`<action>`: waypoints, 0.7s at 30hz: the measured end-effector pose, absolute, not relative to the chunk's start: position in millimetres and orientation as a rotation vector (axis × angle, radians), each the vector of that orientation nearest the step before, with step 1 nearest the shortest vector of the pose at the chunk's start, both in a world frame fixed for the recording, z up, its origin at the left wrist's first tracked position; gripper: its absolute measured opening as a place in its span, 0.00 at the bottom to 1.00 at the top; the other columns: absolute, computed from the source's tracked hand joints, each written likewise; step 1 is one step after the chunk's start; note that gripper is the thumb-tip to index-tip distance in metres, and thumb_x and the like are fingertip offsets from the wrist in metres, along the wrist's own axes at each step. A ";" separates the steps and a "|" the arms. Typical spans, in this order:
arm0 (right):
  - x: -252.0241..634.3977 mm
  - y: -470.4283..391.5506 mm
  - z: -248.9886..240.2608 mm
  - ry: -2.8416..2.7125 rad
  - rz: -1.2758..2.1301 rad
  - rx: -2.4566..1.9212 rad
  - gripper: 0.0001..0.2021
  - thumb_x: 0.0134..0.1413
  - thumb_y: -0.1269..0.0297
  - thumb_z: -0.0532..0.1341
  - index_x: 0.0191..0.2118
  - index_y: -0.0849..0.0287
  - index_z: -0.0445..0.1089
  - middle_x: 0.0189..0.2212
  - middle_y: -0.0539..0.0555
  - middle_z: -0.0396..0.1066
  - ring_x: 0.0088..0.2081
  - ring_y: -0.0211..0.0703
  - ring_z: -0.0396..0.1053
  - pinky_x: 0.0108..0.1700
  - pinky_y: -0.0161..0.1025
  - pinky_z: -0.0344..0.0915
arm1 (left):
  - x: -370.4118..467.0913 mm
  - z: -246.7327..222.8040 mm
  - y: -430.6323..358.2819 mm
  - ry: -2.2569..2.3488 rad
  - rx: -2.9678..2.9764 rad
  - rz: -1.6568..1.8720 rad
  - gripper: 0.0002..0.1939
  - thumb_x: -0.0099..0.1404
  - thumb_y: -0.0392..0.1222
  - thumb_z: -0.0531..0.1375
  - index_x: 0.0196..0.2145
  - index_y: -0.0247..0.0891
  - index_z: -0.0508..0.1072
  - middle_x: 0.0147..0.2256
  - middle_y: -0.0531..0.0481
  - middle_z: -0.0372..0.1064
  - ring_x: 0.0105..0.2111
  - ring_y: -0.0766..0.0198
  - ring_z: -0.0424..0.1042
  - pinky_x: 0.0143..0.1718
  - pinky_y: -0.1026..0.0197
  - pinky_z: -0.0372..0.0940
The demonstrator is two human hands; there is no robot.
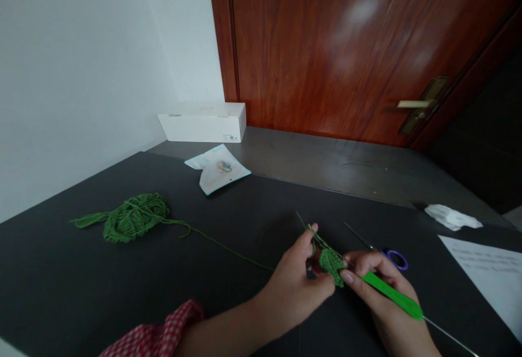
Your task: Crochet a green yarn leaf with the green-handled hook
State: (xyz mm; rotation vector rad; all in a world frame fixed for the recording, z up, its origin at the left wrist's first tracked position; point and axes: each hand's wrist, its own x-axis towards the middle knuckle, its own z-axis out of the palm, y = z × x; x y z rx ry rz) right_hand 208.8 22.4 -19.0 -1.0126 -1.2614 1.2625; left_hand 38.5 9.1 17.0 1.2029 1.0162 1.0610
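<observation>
My left hand [299, 275] is closed, pinching a small piece of green knitted fabric [331, 262] between thumb and fingers, with yarn looped near its raised index finger. In my right hand [385, 286] is a crochet hook [392, 294] with a flat bright green handle and a thin metal shaft at both ends. The shaft's front part runs along the fabric's upper edge, its tip past my left index finger. My right thumb touches the fabric's lower right side. From a loose green yarn skein [136, 218] at the left, a strand leads to my left hand.
Scissors with a purple handle [396, 259] lie just behind my right hand. A crumpled white tissue [452, 217] and a printed sheet [489, 275] are at the right. Farther back are a white pouch [216, 174] and a white box [204, 127], before a wooden door [318, 47].
</observation>
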 end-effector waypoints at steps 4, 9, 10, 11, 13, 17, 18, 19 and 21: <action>207.8 21.9 -19.1 -1.281 1.252 -1.009 0.09 0.45 0.68 0.71 0.26 0.53 0.69 0.32 0.47 0.74 0.36 0.39 0.71 0.38 0.29 0.67 | 40.9 14.5 8.1 1.075 1.260 1.090 0.39 0.56 0.33 0.60 0.63 0.30 0.50 0.35 0.49 0.67 0.35 0.62 0.66 0.41 0.57 0.60; 207.4 21.8 -17.1 -1.295 1.262 -1.006 0.09 0.44 0.68 0.71 0.25 0.52 0.70 0.31 0.47 0.74 0.36 0.39 0.71 0.38 0.28 0.67 | 43.5 7.4 8.7 1.116 1.292 1.117 0.38 0.56 0.33 0.59 0.63 0.34 0.51 0.35 0.51 0.66 0.36 0.62 0.66 0.41 0.57 0.60; 207.4 21.8 -16.8 -1.294 1.265 -1.004 0.09 0.44 0.68 0.71 0.25 0.52 0.70 0.31 0.47 0.75 0.35 0.39 0.71 0.38 0.28 0.67 | 43.5 6.4 9.2 1.112 1.293 1.118 0.37 0.56 0.33 0.59 0.62 0.34 0.52 0.35 0.51 0.66 0.36 0.62 0.66 0.41 0.57 0.60; 207.3 21.8 -16.5 -1.291 1.268 -1.003 0.09 0.44 0.68 0.71 0.25 0.52 0.70 0.31 0.47 0.75 0.35 0.39 0.71 0.38 0.28 0.67 | 43.5 5.4 9.9 1.108 1.292 1.117 0.37 0.56 0.33 0.59 0.62 0.33 0.52 0.34 0.51 0.66 0.36 0.62 0.66 0.41 0.57 0.60; 207.4 21.6 -16.0 -1.281 1.275 -0.999 0.09 0.44 0.68 0.71 0.25 0.52 0.69 0.31 0.46 0.74 0.35 0.38 0.71 0.37 0.28 0.67 | 43.2 3.4 11.4 1.103 1.284 1.110 0.36 0.55 0.32 0.58 0.61 0.32 0.54 0.33 0.51 0.65 0.35 0.62 0.66 0.41 0.56 0.60; 207.5 21.0 -13.5 -1.251 1.290 -0.994 0.09 0.44 0.68 0.71 0.25 0.53 0.69 0.30 0.46 0.74 0.34 0.38 0.71 0.37 0.29 0.67 | 42.8 1.7 13.9 1.078 1.259 1.088 0.35 0.54 0.32 0.58 0.60 0.30 0.55 0.32 0.52 0.64 0.33 0.63 0.64 0.40 0.57 0.59; 207.3 21.0 -12.6 -1.242 1.294 -0.995 0.10 0.43 0.67 0.71 0.25 0.53 0.69 0.30 0.47 0.74 0.34 0.38 0.71 0.36 0.29 0.67 | 42.7 2.4 14.1 1.068 1.250 1.084 0.35 0.54 0.32 0.58 0.60 0.30 0.55 0.32 0.52 0.64 0.33 0.64 0.64 0.40 0.57 0.59; 206.9 21.1 -11.8 -1.233 1.297 -0.996 0.10 0.43 0.67 0.71 0.25 0.53 0.69 0.30 0.47 0.75 0.34 0.38 0.72 0.36 0.29 0.67 | 42.6 3.7 14.2 1.056 1.239 1.079 0.35 0.54 0.32 0.58 0.59 0.30 0.55 0.32 0.52 0.64 0.33 0.64 0.64 0.40 0.57 0.59; 206.1 21.3 -10.5 -1.216 1.306 -0.999 0.10 0.43 0.67 0.72 0.25 0.53 0.69 0.30 0.47 0.75 0.33 0.38 0.72 0.36 0.29 0.68 | 42.2 7.5 14.0 1.032 1.208 1.067 0.36 0.54 0.32 0.59 0.60 0.28 0.54 0.32 0.52 0.64 0.32 0.64 0.63 0.39 0.58 0.59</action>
